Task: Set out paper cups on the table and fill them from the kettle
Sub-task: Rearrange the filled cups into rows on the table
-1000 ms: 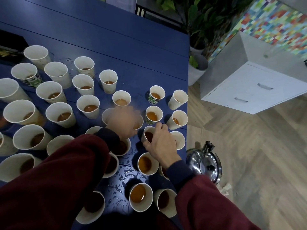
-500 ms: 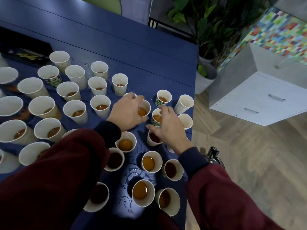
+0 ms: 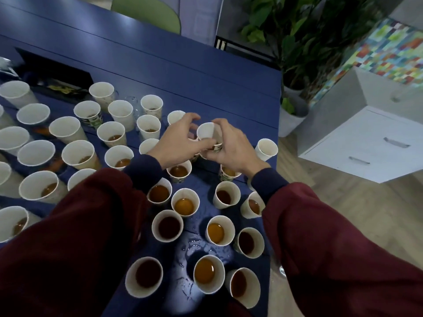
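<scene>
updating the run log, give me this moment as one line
left hand: holds white paper cup | right hand: holds same cup | dark blue table: wet

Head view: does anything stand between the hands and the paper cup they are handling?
Nothing visible does. The left hand and right hand both grip the paper cup directly; filled cups crowd the table close around it.

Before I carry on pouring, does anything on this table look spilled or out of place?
Yes. A patch of droplets wets the blue table between the filled cups nearest you. One paper cup is also held tilted between the left hand and right hand.
</scene>
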